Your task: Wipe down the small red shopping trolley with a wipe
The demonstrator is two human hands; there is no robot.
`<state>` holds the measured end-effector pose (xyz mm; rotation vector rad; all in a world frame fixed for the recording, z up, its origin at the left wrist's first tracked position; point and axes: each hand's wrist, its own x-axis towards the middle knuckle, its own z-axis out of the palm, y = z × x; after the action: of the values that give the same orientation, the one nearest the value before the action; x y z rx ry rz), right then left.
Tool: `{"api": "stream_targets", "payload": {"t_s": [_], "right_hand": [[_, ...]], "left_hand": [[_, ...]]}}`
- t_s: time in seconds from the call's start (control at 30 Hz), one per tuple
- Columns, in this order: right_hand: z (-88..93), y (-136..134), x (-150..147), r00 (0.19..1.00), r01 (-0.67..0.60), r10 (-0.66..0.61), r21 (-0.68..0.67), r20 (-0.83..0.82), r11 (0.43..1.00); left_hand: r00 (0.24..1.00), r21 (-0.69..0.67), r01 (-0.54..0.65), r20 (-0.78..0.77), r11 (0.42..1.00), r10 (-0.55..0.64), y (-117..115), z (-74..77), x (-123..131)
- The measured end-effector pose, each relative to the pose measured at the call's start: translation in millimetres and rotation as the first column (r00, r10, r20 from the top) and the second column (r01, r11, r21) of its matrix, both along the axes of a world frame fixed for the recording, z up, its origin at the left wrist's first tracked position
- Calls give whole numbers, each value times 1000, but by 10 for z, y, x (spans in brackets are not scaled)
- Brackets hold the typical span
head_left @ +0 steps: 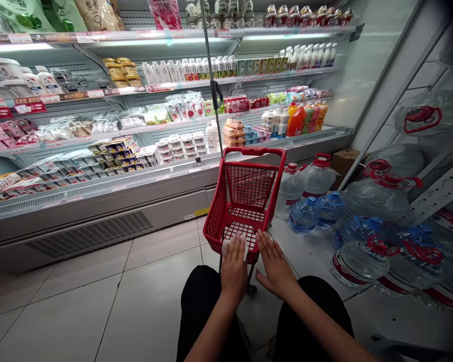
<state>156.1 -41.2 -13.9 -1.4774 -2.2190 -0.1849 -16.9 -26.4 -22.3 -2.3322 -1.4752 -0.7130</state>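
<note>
My left hand (234, 266) is at the near edge of a red plastic shopping cart basket (215, 221), fingers stretched forward. A soft white piece, like a tissue (245, 247), shows on both sides of those fingers and seems pressed beneath them; its full shape is hidden. Beside it, my right hand (276, 266) lies flat at the basket's near right corner, fingers extended and thumb apart, holding nothing visible. Whether its fingertips touch the rim is unclear. The basket has grid walls and a grid bottom, and tiles show through it.
An open refrigerated display (177, 186) with yogurt tubs, bottles and pouches stands ahead. Large water bottles (358, 264) crowd the floor at right, near a metal rack (437, 181). A dark pole (207, 45) rises behind the cart. My knees flank its near end.
</note>
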Motion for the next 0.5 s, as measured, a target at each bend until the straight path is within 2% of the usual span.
{"api": "stream_targets", "payload": {"t_s": [0.1,0.17,0.23,0.37,0.5], "right_hand": [[-28,8,-68,1000,-17,16,35,16,999],[25,109,21,994,-86,82,44,74,995],[122,291,173,983,-137,131,40,126,990],[265,700,398,985,-99,88,70,150,993],[215,850,267,988,-106,98,67,119,992]], "left_hand": [[1000,2,19,21,1000,-19,-102,-75,191],[999,3,48,3,999,-48,-128,-74,159],[994,0,103,-37,995,-103,-115,-36,29],[990,0,129,-58,992,-129,-15,46,-287],[999,34,49,-4,998,-49,114,57,-492]]}}
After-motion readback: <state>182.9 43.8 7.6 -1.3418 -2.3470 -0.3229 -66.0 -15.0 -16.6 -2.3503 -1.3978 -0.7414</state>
